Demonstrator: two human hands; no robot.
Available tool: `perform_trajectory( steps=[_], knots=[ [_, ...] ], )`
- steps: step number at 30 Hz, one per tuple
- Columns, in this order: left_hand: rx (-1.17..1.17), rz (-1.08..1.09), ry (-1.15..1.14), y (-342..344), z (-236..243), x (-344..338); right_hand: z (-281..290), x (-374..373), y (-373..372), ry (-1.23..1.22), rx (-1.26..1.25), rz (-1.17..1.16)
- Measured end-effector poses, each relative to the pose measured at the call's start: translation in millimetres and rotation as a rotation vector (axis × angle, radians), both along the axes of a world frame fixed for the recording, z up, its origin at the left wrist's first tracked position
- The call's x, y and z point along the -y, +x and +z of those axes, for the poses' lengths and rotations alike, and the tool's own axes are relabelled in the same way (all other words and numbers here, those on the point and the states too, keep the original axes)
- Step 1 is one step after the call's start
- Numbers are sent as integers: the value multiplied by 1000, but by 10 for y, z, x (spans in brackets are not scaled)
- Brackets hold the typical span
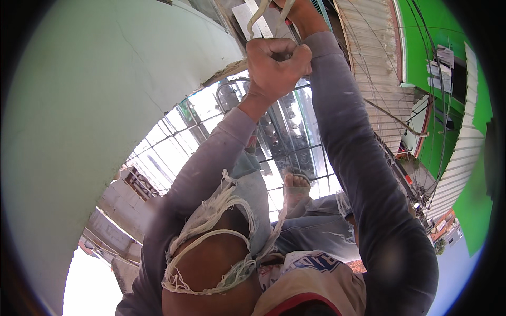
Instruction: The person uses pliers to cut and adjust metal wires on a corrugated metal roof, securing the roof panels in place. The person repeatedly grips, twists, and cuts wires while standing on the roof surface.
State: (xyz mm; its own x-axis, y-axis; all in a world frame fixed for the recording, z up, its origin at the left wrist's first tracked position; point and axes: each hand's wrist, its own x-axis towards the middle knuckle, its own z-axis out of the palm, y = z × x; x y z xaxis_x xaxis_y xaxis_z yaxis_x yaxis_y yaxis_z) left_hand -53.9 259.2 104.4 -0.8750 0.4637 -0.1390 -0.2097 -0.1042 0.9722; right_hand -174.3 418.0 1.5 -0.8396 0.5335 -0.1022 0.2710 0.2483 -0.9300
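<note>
My left hand [274, 68] is closed in a fist near the top middle, thumb pressed against the curled fingers. Two stretches of a pale cord [257, 22] come down to the top of this fist; what lies inside the fingers is hidden. Just beyond it, to the right, my right hand [301, 15] is cut by the upper edge, so its fingers hardly show. The cord's upper part runs up beside that hand and out of view. Grey sleeves cover both of my arms.
Below me is a dark metal grid [176, 134] with bright gaps, and my foot [296, 185] shows on it. A pale green wall [105, 95] curves along the left. Loose wires [440, 79], corrugated sheeting [374, 58] and a bright green wall [414, 31] are on the right.
</note>
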Motion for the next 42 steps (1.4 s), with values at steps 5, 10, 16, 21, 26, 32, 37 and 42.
perform_trajectory(
  steps=[5, 10, 16, 21, 26, 32, 37, 42],
  knots=[
    [6, 12, 73, 8, -39, 3, 378, -2, 165, -80, -31, -51],
    [-25, -7, 4, 39, 56, 67, 890, 79, 414, -238, -49, -16],
    [-40, -22, 10, 64, 38, 10, 1206, 12, 725, -309, -173, -19],
    [-28, -46, 17, 69, 69, 6, 1518, -11, 1041, -321, -170, -53],
    [18, -40, 22, 47, 44, 40, 1520, -15, 1196, -416, -259, -66],
    [101, -3, 48, 17, 13, 39, 1277, -26, 858, -332, -138, -35],
    [108, 18, 63, 29, 17, 0, 968, -434, 831, -284, -122, -435],
    [104, -18, 79, 67, 21, 28, 760, -575, 802, -198, -69, -479]
  ],
)
